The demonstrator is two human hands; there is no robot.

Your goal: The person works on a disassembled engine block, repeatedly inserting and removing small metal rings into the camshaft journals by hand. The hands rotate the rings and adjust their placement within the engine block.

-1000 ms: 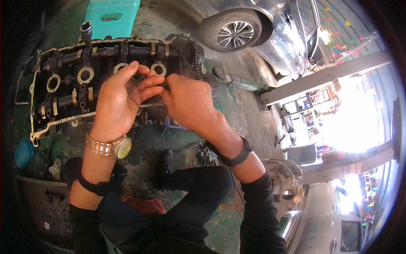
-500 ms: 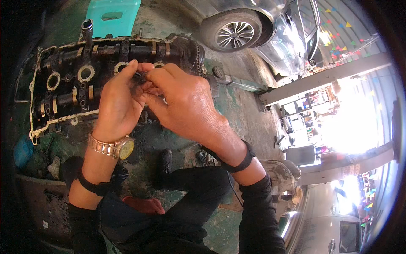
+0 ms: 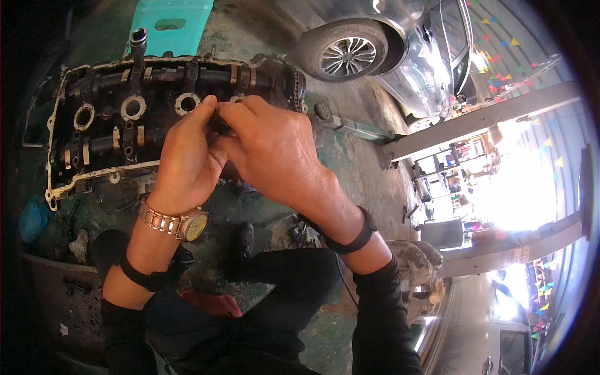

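My left hand [image 3: 190, 156] and my right hand [image 3: 269, 147] meet in front of the engine's cylinder head [image 3: 100, 142], fingers closed together. Between the fingertips is a small dark part [image 3: 219, 125], mostly hidden, whose kind I cannot make out. The cylinder head is open on top, black and oily, showing camshafts, pale round rings and a timing chain at its right end. A socket tool [image 3: 138, 47] stands upright at its far edge. On my left wrist is a metal watch [image 3: 175, 222]; both wrists carry dark bands.
A turquoise plastic stool [image 3: 170, 28] stands beyond the engine. At the far right is a grey car with its wheel [image 3: 348, 55]. A metal tray [image 3: 62, 306] lies at lower left, near a blue object [image 3: 33, 220]. Another engine part [image 3: 415, 275] sits right of my forearm.
My left hand has shifted slightly right, and its fingers have closed in against those of my right hand. The small dark part is more hidden now. The view has shifted a little.
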